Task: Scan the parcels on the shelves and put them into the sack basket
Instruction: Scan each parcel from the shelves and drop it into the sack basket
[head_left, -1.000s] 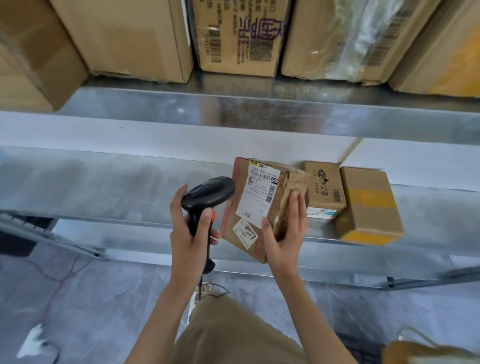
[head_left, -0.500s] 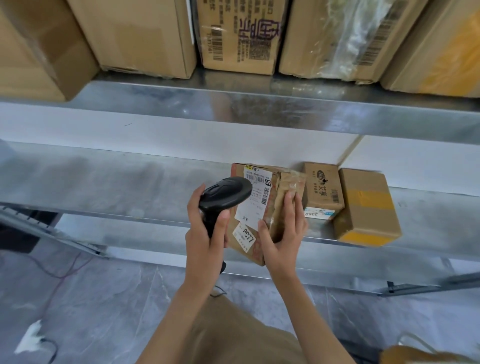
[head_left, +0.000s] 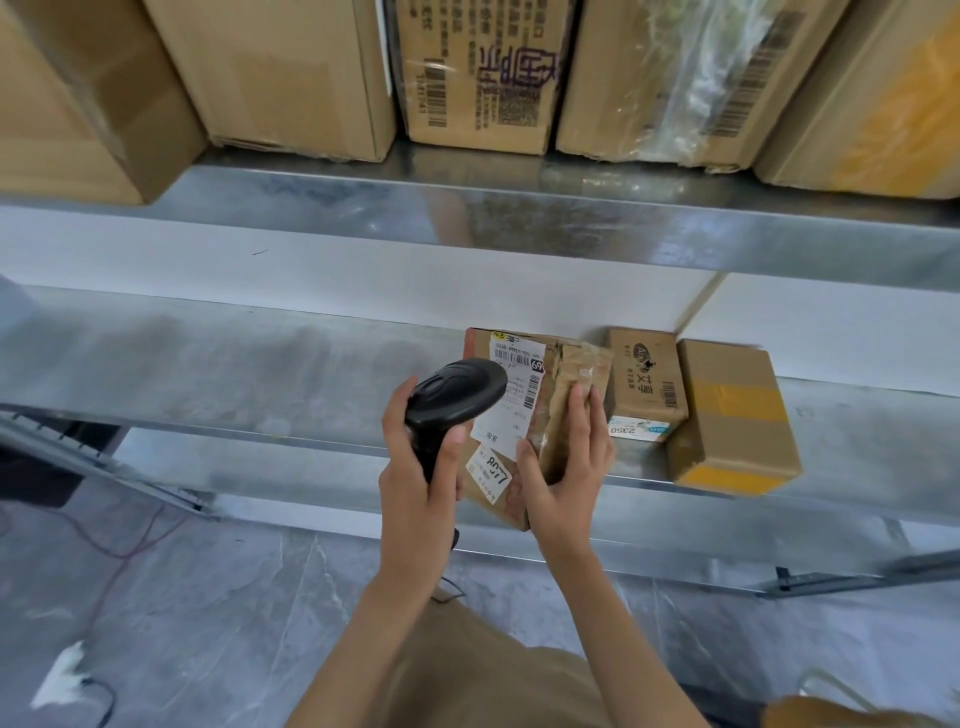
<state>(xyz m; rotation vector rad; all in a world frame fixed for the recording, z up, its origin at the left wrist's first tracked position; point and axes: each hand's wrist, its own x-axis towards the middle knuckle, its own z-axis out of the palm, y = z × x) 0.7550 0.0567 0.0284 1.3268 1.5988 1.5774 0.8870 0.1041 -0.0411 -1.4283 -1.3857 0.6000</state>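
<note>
A brown cardboard parcel (head_left: 558, 395) with a white shipping label (head_left: 514, 395) leans on the front edge of the lower metal shelf (head_left: 234, 374). My right hand (head_left: 563, 467) holds it by its right side, thumb on the front face and fingers along the taped flap. My left hand (head_left: 418, 480) grips a black barcode scanner (head_left: 452, 397), whose head sits just left of the label and points at it. Two more small parcels stand to the right on the same shelf: a printed box (head_left: 644, 387) and a box with yellow tape (head_left: 732, 415).
The upper shelf (head_left: 519, 208) carries several large cardboard boxes (head_left: 291, 73). Below is a grey marbled floor (head_left: 182, 623) with a cable and a white plug at the left. A brown sack's edge (head_left: 852, 714) shows at the bottom right corner.
The scanner in my left hand has moved right and up, closing in on the parcel's label. My right hand keeps hold of the parcel, which stays tilted at the shelf edge.
</note>
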